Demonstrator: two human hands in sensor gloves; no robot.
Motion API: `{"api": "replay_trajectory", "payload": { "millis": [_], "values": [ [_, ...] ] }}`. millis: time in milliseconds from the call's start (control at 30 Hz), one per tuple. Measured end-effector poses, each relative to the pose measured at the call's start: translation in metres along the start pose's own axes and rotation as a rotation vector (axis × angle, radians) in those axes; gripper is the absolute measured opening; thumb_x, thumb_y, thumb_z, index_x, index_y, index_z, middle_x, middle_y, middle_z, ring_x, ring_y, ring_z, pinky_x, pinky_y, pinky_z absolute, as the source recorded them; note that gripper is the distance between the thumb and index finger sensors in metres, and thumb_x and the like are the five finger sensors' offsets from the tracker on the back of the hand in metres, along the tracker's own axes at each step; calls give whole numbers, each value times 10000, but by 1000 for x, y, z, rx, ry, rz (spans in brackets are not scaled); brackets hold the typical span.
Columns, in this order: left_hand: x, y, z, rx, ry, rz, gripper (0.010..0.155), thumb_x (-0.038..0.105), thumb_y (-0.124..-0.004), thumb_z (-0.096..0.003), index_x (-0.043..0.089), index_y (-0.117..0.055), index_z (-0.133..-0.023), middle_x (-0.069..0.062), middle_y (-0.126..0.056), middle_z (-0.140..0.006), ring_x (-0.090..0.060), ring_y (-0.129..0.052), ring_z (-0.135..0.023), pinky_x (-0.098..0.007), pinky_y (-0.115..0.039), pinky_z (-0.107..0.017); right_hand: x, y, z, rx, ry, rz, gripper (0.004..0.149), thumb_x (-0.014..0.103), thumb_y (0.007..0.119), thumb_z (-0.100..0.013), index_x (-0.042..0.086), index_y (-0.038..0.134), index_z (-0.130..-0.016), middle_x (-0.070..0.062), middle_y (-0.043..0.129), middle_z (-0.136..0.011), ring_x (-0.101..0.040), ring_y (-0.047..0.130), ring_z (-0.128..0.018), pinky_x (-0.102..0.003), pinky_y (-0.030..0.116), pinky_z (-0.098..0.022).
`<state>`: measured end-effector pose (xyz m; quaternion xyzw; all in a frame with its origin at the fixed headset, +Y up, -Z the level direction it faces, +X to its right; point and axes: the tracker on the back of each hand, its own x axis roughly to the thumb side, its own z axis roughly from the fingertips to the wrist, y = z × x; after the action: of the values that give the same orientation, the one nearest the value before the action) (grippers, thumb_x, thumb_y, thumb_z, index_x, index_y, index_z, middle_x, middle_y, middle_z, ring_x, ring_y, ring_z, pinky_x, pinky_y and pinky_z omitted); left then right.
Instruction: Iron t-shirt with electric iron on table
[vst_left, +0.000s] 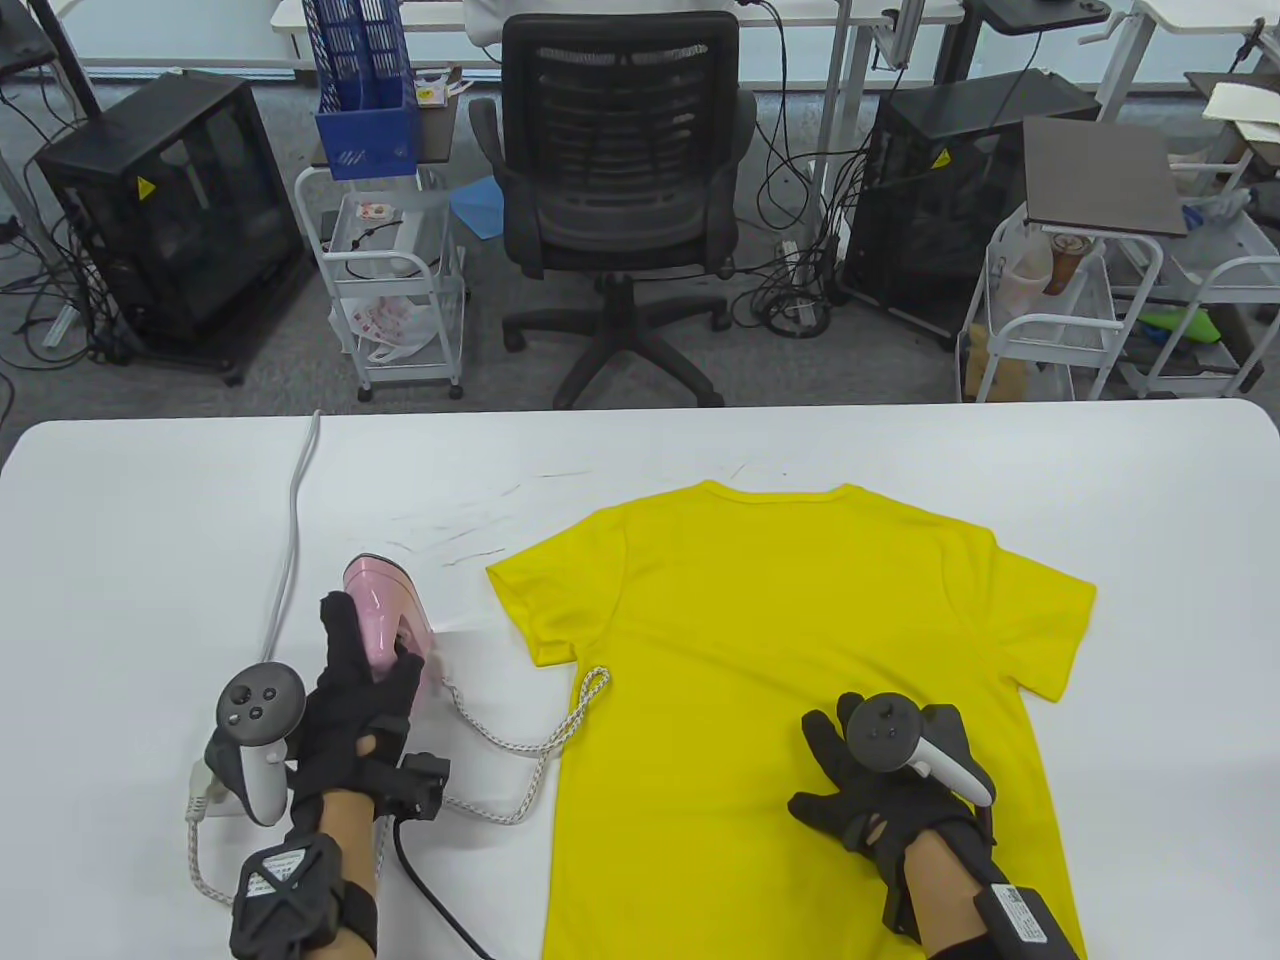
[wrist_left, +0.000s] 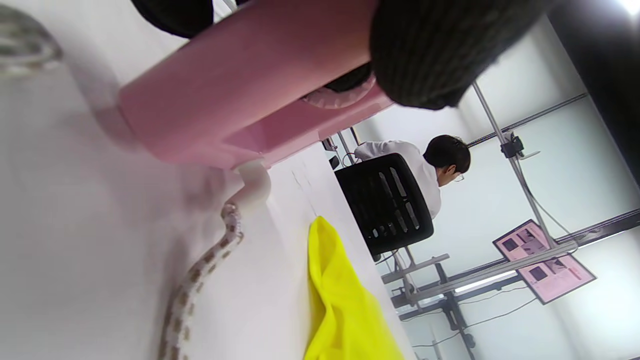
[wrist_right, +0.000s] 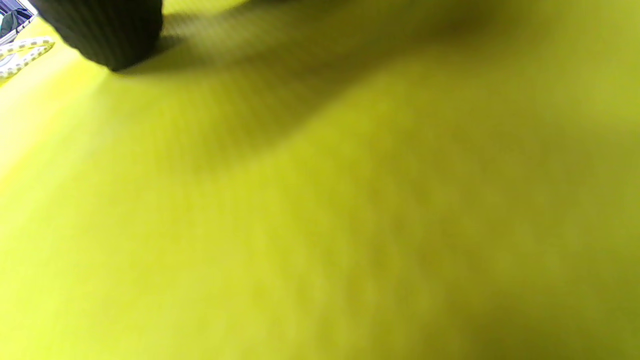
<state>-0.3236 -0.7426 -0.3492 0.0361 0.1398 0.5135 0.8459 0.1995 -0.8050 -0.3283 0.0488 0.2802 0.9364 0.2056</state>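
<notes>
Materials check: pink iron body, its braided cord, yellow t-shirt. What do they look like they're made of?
Pink electric iron: looks like glossy moulded plastic; it shows sheen and highlights.
White speckled braided cord: seems fabric-sheathed, with a woven pattern visible, entering a white sleeve that is probably rubber or plastic.
Yellow short-sleeved t-shirt: fine matte knit, possibly polyester mesh; the right wrist view shows small regular texture. Fibre cannot be confirmed.

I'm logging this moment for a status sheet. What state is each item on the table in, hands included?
Yellow short-sleeved t-shirt: spread flat on the white table.
Pink electric iron: on the table beside the shirt, not on the fabric.
Braided white cord: slack, one loop lying on the shirt's edge.
Left hand: grips the iron.
Right hand: rests flat on the shirt.
</notes>
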Motion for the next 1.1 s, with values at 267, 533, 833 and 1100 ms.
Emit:
{"api": "replay_trajectory", "payload": {
  "millis": [267, 533, 833, 1100],
  "values": [
    [-2, 5, 14, 81, 51, -95, 880, 461, -868, -413, 482, -201, -986, 47, -635, -1002, -264, -764, -990, -628, -590, -730, 0, 0, 0, 1, 1, 0, 826, 636, 718, -450, 421, 156, -1015, 3, -82, -1063, -287, -140, -932, -607, -9, -616],
    [-1, 7, 19, 117, 48, -120, 879, 431, -872, -416, 442, -213, -998, 66, -639, -1003, -252, -741, -997, -627, -558, -743, 0, 1, 0, -4, 1, -1, 826, 637, 718, -448, 420, 157, -1016, 3, -80, -1064, -288, -139, -932, -607, -9, -615],
    [9, 0, 19, 74, -11, -165, 874, 454, -879, -405, 456, -239, -999, 57, -663, -995, -259, -769, -969, -632, -552, -744, 0, 0, 0, -1, 1, -2, 826, 635, 718, -450, 421, 155, -1016, 2, -83, -1063, -288, -140, -932, -607, -9, -615],
    [6, 3, 21, 87, 14, -161, 973, 519, -890, -369, 362, -178, -1014, 46, -639, -1004, -270, -751, -977, -634, -548, -739, 0, 0, 0, 0, 1, -3, 828, 635, 719, -450, 420, 154, -1016, 2, -83, -1063, -288, -142, -931, -607, -11, -614]
  ]
}}
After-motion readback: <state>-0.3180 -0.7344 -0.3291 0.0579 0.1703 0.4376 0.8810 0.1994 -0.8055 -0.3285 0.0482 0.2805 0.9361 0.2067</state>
